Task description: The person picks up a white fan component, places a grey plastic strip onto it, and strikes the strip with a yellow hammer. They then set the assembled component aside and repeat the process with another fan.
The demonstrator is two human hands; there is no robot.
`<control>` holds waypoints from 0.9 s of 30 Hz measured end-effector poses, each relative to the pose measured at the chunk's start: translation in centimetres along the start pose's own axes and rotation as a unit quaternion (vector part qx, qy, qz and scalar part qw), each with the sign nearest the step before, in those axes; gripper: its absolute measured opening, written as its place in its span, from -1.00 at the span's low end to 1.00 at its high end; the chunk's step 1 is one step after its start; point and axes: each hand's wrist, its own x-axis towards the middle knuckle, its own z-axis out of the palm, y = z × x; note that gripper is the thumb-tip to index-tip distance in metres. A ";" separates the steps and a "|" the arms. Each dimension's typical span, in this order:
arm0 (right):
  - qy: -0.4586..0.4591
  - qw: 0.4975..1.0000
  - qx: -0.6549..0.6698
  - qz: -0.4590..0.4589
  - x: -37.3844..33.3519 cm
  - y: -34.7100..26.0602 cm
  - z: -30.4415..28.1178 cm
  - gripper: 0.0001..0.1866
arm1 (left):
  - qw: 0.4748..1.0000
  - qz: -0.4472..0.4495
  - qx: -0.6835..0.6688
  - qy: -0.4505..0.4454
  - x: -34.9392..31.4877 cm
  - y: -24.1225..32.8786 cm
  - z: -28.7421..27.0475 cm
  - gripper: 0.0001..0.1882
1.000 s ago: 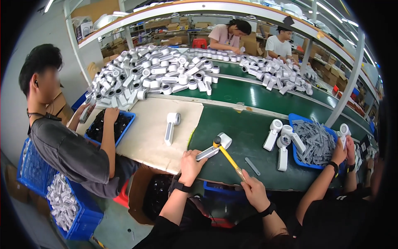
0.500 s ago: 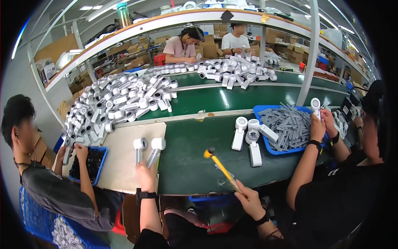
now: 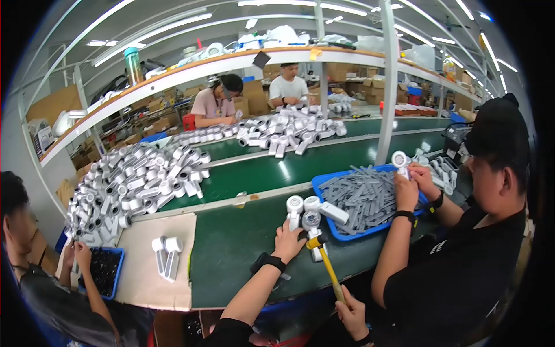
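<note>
Head view shows the right hand (image 3: 351, 315) closed around the lower handle of a yellow hammer (image 3: 329, 269), probably stiff and head-heavy, so well held there. On the green tabletop (image 3: 231, 248), the left hand (image 3: 288, 244) reaches over a white device (image 3: 295, 205) near the blue tray (image 3: 350, 236); whether it grips, I cannot tell. Such devices look light, rigid and smooth, perhaps slippery, the handle seeming a safer hold than the round end.

On the table (image 3: 231, 277), a sheet (image 3: 136, 283) lies left, bearing two handheld units (image 3: 169, 257); a parts bin (image 3: 120, 274) adjoins its left edge. Right: tray (image 3: 342, 236) containing strips (image 3: 361, 199), with a unit cluster (image 3: 311, 219) at its left side. Behind the table: conveyor (image 3: 277, 172). Large heap (image 3: 136, 188) behind the sheet; smaller heap (image 3: 289, 132) farther back, rightward.
</note>
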 end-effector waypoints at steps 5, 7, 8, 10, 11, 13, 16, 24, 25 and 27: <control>0.029 0.999 0.024 0.030 -0.8 -0.5 -0.7 -0.40 | 0.997 0.013 -0.018 0.074 0.1 0.0 0.4 -0.71; 0.001 1.000 0.002 0.017 -0.6 -0.7 -0.5 -0.40 | 0.991 0.037 -0.072 0.109 -0.5 -2.1 -0.9 -0.69; 0.000 1.000 0.003 0.019 -0.4 -0.6 -0.2 -0.40 | 0.983 0.057 -0.112 0.131 -0.7 -3.3 -1.7 -0.66; -0.045 0.999 -0.017 -0.021 0.0 -0.3 0.6 -0.41 | 0.980 0.006 -0.132 0.151 -2.1 -5.1 -4.1 -0.63; -0.056 0.998 -0.016 -0.029 0.3 -0.5 1.2 -0.42 | 0.979 -0.022 -0.142 0.144 -3.2 -5.8 -5.6 -0.63; -0.085 0.994 -0.034 -0.060 1.2 -0.3 2.5 -0.42 | 0.974 -0.055 -0.142 0.167 -6.3 -7.8 -8.4 -0.60; -0.130 0.983 -0.068 -0.109 2.4 -0.6 5.3 -0.43 | 0.967 -0.113 -0.172 0.150 -12.0 -9.9 -12.4 -0.48; -0.256 0.935 -0.154 -0.192 5.1 -4.9 12.1 -0.47 | 0.962 -0.145 -0.093 0.210 -19.8 -12.1 -15.8 -0.73; -0.243 0.935 -0.151 -0.208 5.1 -5.9 12.7 -0.47 | 0.962 -0.134 -0.096 0.216 -20.0 -12.5 -15.7 -0.73; -0.225 0.934 -0.140 -0.238 4.9 -6.5 13.6 -0.45 | 0.961 -0.150 -0.086 0.216 -21.3 -12.9 -15.4 -0.72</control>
